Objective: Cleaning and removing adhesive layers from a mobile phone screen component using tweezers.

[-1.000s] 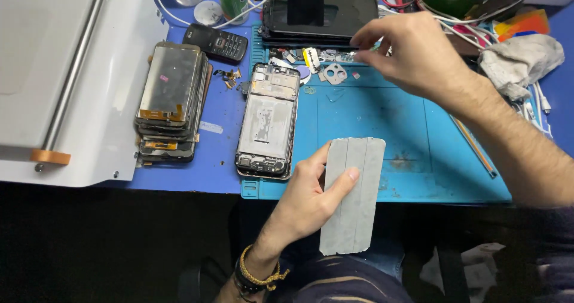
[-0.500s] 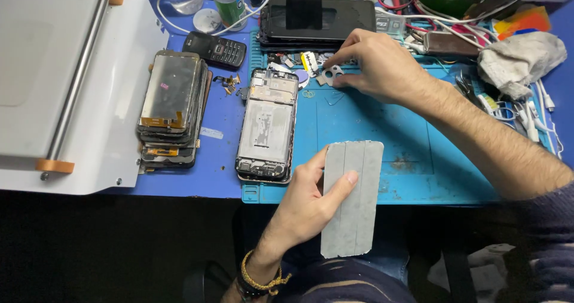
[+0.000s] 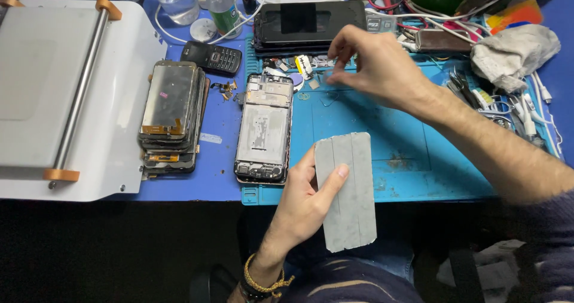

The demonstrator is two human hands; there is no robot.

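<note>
Left hand (image 3: 305, 198) fingers clamp grey battery (image 3: 347, 189); right hand (image 3: 371, 64) pinches tiny part (unclear); could drop among clutter on desk (image 3: 221, 159).

Flat grey rectangular panel (image 3: 347, 189): matt, faintly ridged. Beside it, opened phone frame (image 3: 263, 128): dull bare metal. Under that frame, blue work mat (image 3: 406, 153): smooth, rubbery, scuffed. Beyond the mat, crumpled grey cloth (image 3: 514, 52): soft, woven

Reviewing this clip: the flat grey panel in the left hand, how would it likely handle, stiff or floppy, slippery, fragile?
The grey panel probably is stiff: the left hand grips only one long edge, yet it stays flat with no sag. It looks thin, so likely light. Its matte, scuffed surface suggests it is not very slippery, since a thumb-and-finger pinch seems enough.
</note>
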